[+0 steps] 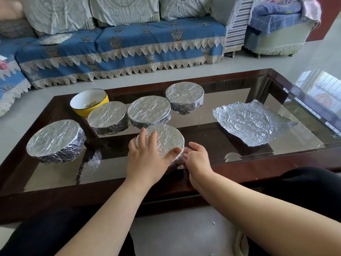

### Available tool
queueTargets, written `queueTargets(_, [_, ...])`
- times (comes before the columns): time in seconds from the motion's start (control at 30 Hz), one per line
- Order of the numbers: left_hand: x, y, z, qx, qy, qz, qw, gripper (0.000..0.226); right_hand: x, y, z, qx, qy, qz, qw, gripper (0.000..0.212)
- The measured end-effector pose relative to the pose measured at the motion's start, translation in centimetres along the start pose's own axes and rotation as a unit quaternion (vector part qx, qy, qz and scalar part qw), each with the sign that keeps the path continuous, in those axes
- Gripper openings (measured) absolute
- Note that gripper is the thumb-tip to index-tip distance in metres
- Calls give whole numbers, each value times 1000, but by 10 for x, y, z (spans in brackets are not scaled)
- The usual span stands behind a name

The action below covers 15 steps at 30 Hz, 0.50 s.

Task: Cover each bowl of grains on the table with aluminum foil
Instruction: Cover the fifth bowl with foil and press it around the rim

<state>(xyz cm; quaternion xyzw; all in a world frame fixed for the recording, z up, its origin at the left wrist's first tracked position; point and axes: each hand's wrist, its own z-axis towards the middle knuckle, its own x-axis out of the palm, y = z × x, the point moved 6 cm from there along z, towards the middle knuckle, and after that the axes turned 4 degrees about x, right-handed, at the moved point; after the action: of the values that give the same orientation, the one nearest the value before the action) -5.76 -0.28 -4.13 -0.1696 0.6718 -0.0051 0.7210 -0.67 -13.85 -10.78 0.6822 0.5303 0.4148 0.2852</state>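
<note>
Nearest the person, a foil-covered bowl sits on the glass-topped coffee table close to its near edge. The left hand lies flat on the foil top, fingers straight and spread toward the far-left rim, thumb stretched along the near rim; it presses rather than grips. The right hand is just beside the bowl's right wall, palm turned toward it, fingers loosely curved with the tips at or next to the foil skirt; whether they touch cannot be told, and they hold nothing.

To the left stands another wrapped bowl. Farther back, three foil-covered bowls form a slanting row, and behind their left end is an uncovered yellow bowl with grains at the bottom. A crumpled loose foil sheet lies well to the right. Beyond the table is a blue-covered sofa.
</note>
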Motion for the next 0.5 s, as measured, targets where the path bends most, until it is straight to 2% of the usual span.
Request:
queueTargets(0.07, [1, 0, 1, 3, -4, 0, 1000, 112, -4, 10, -13, -63, -10, -73, 995, 40])
queueTargets(0.17, [2, 1, 3, 7, -20, 6, 1000, 119, 2, 23, -40, -202, 23, -222, 954, 47])
queueTargets(0.2, [2, 0, 3, 8, -25, 8, 1000, 121, 5, 23, -45, -223, 40, -250, 941, 49])
queueTargets(0.37, [2, -1, 3, 10, -30, 15, 999, 127, 12, 20, -45, -249, 60, -340, 905, 53])
queueTargets(0.5, [4, -2, 4, 11, -27, 22, 999, 131, 13, 19, -44, -244, 59, -338, 907, 52])
